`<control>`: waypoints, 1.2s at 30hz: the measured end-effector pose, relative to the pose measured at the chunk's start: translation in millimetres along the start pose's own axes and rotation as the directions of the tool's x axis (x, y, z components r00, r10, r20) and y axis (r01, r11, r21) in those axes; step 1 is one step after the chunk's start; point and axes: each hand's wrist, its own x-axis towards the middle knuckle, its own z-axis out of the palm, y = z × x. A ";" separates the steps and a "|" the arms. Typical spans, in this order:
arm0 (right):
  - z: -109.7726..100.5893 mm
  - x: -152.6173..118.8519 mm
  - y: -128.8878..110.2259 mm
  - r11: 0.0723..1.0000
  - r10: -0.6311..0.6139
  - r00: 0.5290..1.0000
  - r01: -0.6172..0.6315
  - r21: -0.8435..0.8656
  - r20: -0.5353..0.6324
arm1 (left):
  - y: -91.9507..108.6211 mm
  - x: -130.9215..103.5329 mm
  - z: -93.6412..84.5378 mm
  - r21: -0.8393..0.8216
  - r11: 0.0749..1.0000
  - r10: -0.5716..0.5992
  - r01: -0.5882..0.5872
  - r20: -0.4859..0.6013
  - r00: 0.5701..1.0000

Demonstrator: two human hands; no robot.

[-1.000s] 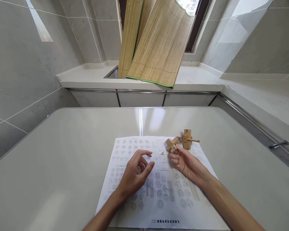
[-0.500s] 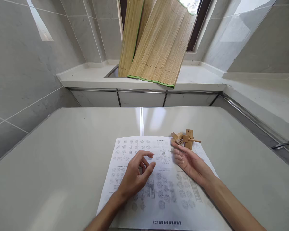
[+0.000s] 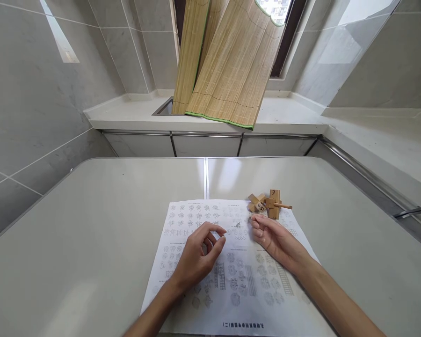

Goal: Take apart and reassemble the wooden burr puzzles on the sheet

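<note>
A large printed sheet with rows of small diagrams lies on the pale table. My left hand rests over its middle, fingers curled and apart, holding nothing. To the right, my right hand is palm up with its fingertips together; a tiny object I cannot make out shows at the tips. Just beyond those fingertips, at the sheet's far right corner, lie a crossed wooden puzzle piece and an upright-looking wooden block assembly with a thin peg pointing right. Both bear dark hand-drawn marks.
The pale table has a seam down its middle. Behind it is a white ledge, with a bamboo blind hanging over it in front of a window. Grey tiled walls stand on both sides, and a metal rail runs along the right.
My right hand's fingers have closed together and drawn slightly back from the wooden pieces. The left hand has barely moved, its thumb and index finger slightly nearer each other. The view has shifted a little.
</note>
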 end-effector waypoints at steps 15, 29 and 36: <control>-5.0 1.8 1.8 0.998 -0.051 0.999 0.051 0.043 0.007 | -0.1 -0.2 -0.2 0.007 1.000 0.003 -0.003 0.004 1.000; -27.0 0.4 -16.7 0.900 -0.202 0.979 0.189 0.392 -0.007 | 2.0 -0.5 -0.6 0.009 1.000 -0.005 0.005 -0.007 1.000; -34.4 0.7 -21.5 0.916 -0.177 0.984 0.156 0.369 0.022 | 2.7 -0.3 -0.9 0.018 1.000 0.008 -0.008 -0.008 1.000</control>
